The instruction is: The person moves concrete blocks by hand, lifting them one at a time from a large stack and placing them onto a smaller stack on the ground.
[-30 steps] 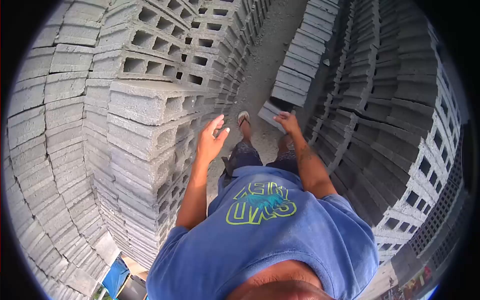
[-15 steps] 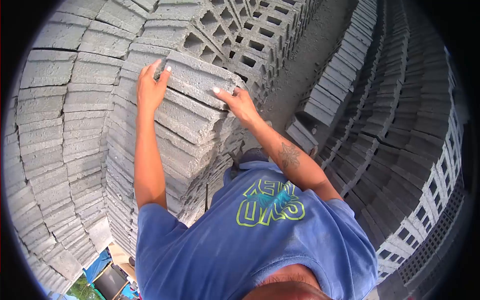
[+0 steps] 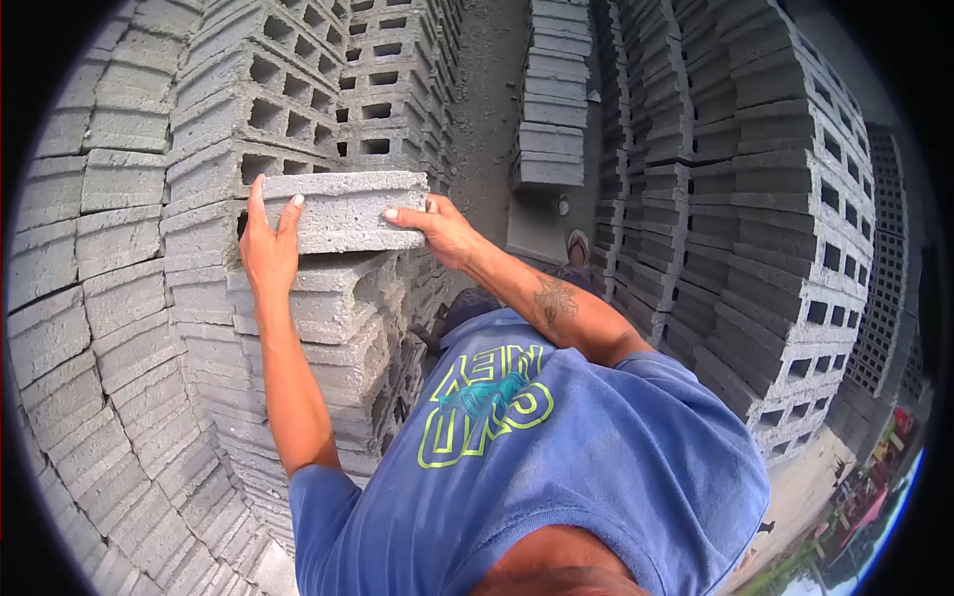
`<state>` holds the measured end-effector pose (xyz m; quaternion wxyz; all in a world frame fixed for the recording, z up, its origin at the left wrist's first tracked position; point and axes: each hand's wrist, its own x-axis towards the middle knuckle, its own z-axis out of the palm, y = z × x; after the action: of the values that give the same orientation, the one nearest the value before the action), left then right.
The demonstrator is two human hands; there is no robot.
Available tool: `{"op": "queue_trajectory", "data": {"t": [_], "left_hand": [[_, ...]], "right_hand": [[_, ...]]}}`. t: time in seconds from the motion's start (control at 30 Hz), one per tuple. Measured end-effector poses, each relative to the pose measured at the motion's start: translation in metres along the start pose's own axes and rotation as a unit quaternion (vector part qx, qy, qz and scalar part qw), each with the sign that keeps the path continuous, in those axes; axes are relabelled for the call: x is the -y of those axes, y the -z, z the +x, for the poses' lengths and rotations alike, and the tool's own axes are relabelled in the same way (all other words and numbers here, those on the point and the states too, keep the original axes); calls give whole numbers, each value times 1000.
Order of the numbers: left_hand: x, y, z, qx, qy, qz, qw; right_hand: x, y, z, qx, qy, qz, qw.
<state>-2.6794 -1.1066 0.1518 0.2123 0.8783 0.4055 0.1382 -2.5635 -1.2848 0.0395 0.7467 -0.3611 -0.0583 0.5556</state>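
Observation:
A grey concrete block (image 3: 343, 212) spans between my two hands at the top of a stack. My left hand (image 3: 267, 238) grips its left end, with the thumb on the near face and the fingers at the end. On the right end, my right hand (image 3: 442, 228) has its thumb pressed on the near face, and its other fingers are hidden behind the end. Right below the held block lies the stack of concrete blocks (image 3: 308, 308), with a dark shadow gap along the block's lower edge.
Blocks with hollow cores facing up (image 3: 288, 74) continue beyond the stack. A low row of blocks (image 3: 553, 89) stands across a dirt aisle (image 3: 487, 79). Tall stacks (image 3: 755, 228) rise on the right, and a block wall (image 3: 119, 248) on the left. My sandalled foot (image 3: 577, 245) shows near the aisle.
The view has turned to the right. The block in my hands has shifted and turned from lying slanted along the stack to nearly level across the view, with a shadow gap under it.

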Motion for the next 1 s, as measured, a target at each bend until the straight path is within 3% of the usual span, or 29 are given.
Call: {"op": "queue_trajectory", "data": {"t": [0.1, 0.23, 0.3, 0.37, 0.57, 0.63, 0.73, 0.83, 1.0], "left_hand": [[15, -6, 5, -14, -58, -11, 998], [6, -2, -7, -2, -36, -36, 999], [4, -4, -11, -17, -60, -10, 998], [0, -4, -19, 1, -44, -33, 999], [-28, -18, -23, 21, -37, -84, 996], [-35, -18, -22, 49, -52, -91, 993], [-47, -22, -26, 75, -74, -61, 993], [-56, -33, -26, 86, -95, -55, 990], [-84, -43, -51, 105, -13, -196, 975]], "right_hand": [[-8, 0, -3, 5, 17, 4, 1000], [-12, 9, -11, 12, -22, -5, 1000], [-11, 5, -16, 7, 32, 8, 999], [-36, 30, -7, 25, 5, -43, 999], [-23, 31, -30, 38, 74, 20, 996], [-23, 32, -38, 41, 58, 38, 997], [-24, 34, -44, 5, 83, 78, 993], [-14, 47, -47, -37, 51, 81, 995], [11, 68, -74, -42, 31, 66, 996]]}}
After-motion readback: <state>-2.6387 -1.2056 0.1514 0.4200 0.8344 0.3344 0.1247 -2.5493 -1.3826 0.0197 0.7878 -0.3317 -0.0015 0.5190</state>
